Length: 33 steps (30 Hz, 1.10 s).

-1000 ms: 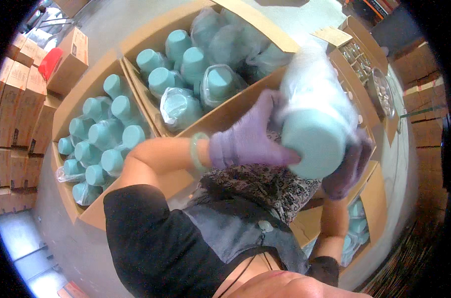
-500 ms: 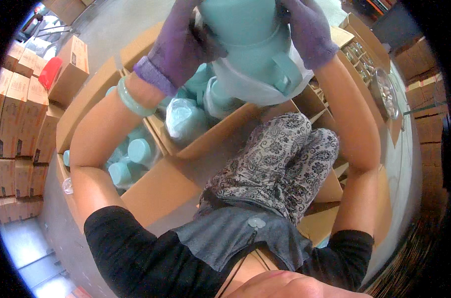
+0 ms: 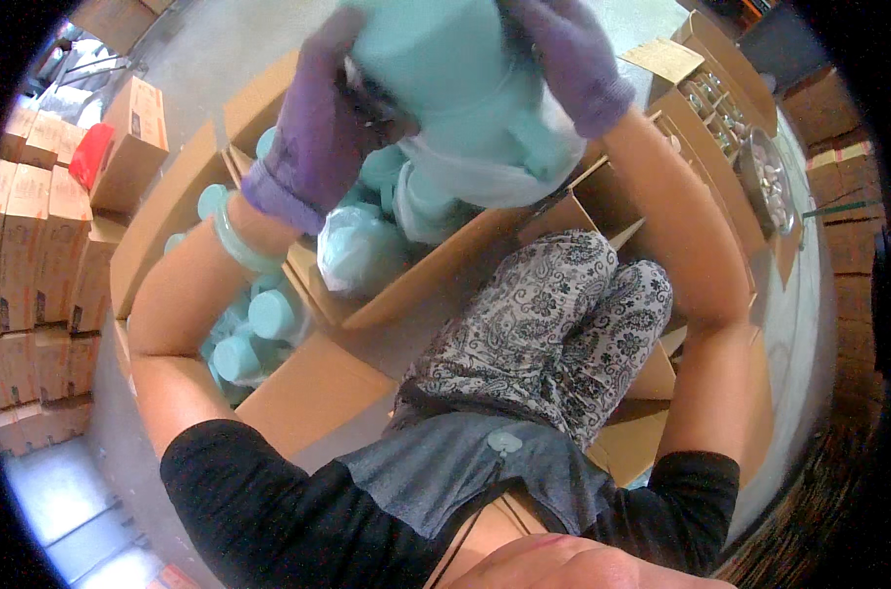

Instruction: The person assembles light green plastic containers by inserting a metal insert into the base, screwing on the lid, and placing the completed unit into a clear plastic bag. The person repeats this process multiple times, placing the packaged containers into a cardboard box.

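Observation:
Both my hands wear purple gloves and hold up a large teal jug [image 3: 436, 74] with a side handle. A clear plastic bag [image 3: 495, 167] is around the jug's part nearer me. My left hand [image 3: 323, 128] is closed against its left side, with some fingers hidden behind it. My right hand [image 3: 575, 64] grips the right side, above the handle. Below the jug, an open cardboard box [image 3: 436, 260] contains more teal jugs, one bagged jug [image 3: 359, 245] among them. Another box beside it, under my left forearm, has several teal-lidded jugs [image 3: 272, 314].
On the right, a divided carton [image 3: 712, 103] stands near a metal bowl [image 3: 762, 182] of small pale pieces. An open box with cardboard dividers [image 3: 607, 201] lies under my right forearm. Stacked brown cartons [image 3: 35, 245] line the left side, with a red item [image 3: 90, 157] there.
Both hands have shifted left with the jug, which is still raised between them. My left forearm has moved slightly left, showing more of the jugs in the boxes.

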{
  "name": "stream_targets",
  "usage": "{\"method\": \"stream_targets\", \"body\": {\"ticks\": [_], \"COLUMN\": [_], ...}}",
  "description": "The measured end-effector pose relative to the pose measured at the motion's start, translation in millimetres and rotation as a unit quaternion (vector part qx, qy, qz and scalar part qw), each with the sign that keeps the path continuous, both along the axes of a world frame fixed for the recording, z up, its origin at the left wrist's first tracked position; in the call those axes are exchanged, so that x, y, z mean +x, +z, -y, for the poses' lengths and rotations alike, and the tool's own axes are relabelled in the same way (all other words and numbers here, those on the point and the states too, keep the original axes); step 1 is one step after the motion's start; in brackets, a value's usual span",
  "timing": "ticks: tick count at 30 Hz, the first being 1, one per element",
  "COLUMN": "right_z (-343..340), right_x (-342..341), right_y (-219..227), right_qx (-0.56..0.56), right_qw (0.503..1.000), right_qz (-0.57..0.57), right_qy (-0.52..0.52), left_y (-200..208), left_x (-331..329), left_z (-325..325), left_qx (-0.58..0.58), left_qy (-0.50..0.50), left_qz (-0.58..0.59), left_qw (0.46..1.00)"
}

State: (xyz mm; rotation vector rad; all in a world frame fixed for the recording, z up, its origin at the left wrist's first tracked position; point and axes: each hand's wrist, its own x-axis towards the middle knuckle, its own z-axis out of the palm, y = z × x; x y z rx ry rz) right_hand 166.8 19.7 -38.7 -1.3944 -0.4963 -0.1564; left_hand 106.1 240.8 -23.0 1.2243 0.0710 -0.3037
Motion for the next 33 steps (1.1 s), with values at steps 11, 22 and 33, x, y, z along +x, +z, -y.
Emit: {"method": "stream_targets", "body": {"ticks": [11,22,33], "right_z": [-3,88,112], "right_x": [6,-8,7], "right_y": [-71,-193,-161], "right_qx": [-0.287,-0.734,-0.666], "right_qw": [0.954,0.650,0.666], "right_qz": [-0.073,0.089,0.329], "right_qy": [0.038,-0.176,-0.072], "left_y": [-93,-151,-182], "left_x": [-10,52,19], "left_z": [-4,-68,-109], "left_qx": [-0.063,-0.044,-0.088], "left_qy": [0.059,0.027,0.164], "left_qz": [-0.103,-0.171,-0.155], "left_qw": [0.991,0.984,0.970]}}
